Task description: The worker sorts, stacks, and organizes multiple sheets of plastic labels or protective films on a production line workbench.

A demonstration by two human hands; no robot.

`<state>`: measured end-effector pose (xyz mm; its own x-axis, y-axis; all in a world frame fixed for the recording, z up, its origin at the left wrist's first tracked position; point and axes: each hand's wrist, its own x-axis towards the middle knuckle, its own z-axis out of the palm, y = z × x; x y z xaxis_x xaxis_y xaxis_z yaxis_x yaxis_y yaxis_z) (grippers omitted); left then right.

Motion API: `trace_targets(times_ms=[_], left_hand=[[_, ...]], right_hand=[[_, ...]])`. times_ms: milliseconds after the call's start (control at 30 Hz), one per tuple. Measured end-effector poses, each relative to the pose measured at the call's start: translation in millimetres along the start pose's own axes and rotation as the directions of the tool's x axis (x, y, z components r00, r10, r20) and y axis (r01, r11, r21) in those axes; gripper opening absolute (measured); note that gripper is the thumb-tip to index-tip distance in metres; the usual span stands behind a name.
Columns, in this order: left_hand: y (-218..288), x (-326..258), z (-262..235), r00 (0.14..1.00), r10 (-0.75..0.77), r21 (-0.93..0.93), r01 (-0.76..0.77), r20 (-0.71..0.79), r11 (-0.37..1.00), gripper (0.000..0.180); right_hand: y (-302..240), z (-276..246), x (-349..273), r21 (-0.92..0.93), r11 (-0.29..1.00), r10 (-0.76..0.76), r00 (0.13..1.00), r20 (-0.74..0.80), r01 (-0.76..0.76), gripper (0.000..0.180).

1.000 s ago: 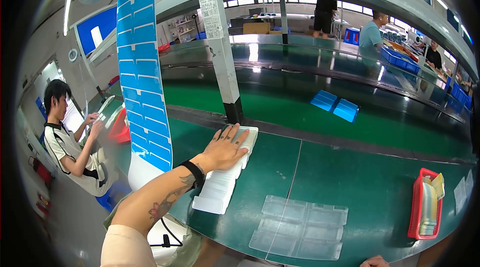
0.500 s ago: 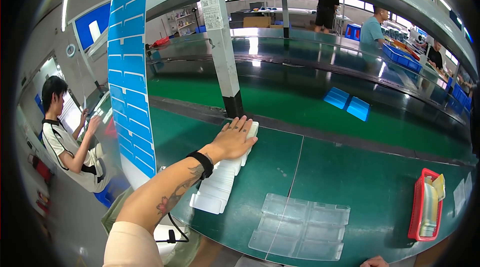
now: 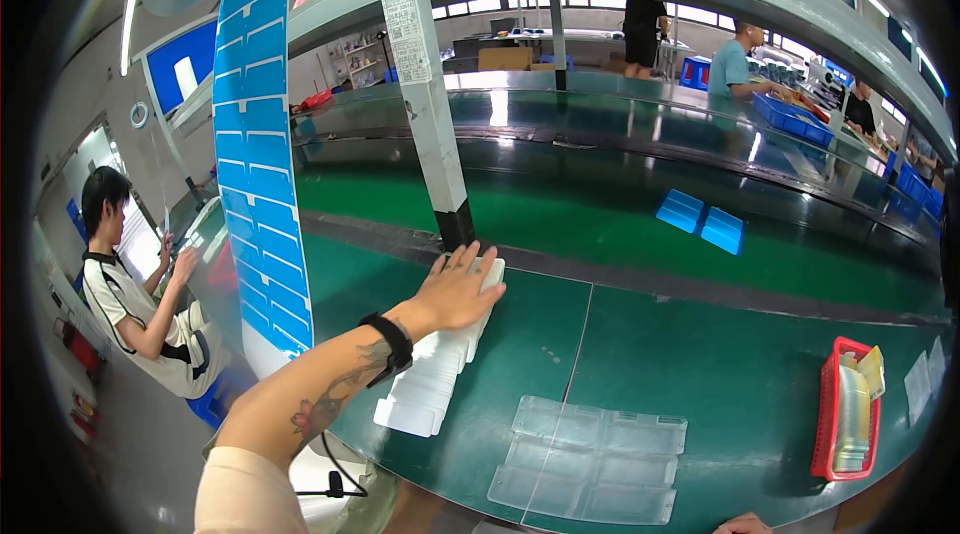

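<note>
My left hand (image 3: 458, 292) lies with fingers stretched out over the far end of a row of overlapping white plastic pieces (image 3: 425, 389). The row runs along the green table toward me, and its far part is partly hidden under the hand. A sheet of clear plastic trays with several compartments (image 3: 590, 459) rests flat on the table to the right of the row. Of my right hand (image 3: 742, 525), only a small part shows at the lower edge; its fingers are hidden.
A red basket (image 3: 827, 424) holding pale flat pieces stands at the right, beside clear sheets (image 3: 920, 389). Two blue trays (image 3: 702, 222) lie on the green belt (image 3: 570, 209). A metal post (image 3: 425, 104) rises beyond my left hand. A seated person (image 3: 140, 294) works at left.
The view has shifted slightly. The two blue trays have moved a little to the right along the belt. My left hand remains on the row's far end.
</note>
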<state>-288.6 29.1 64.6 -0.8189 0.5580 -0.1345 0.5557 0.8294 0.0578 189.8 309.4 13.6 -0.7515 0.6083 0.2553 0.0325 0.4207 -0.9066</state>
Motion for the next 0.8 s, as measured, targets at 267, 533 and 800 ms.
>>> trace_targets(times_ms=[267,533,800], left_hand=[[-5,22,12,0.999,-0.007,-0.008,0.007,-0.032,1.0,0.072],[-1,7,11,1.0,0.008,0.026,-0.008,0.007,1.0,0.076],[1,24,4,1.0,-0.018,-0.008,0.018,0.021,1.0,0.079]], right_hand=[[8,-5,-1,-0.09,0.996,-0.014,0.999,0.031,0.016,0.005],[3,-3,-2,-0.061,0.998,-0.028,1.0,-0.009,0.027,0.005],[4,-6,-5,-0.092,0.996,0.011,0.999,0.034,-0.008,0.007]])
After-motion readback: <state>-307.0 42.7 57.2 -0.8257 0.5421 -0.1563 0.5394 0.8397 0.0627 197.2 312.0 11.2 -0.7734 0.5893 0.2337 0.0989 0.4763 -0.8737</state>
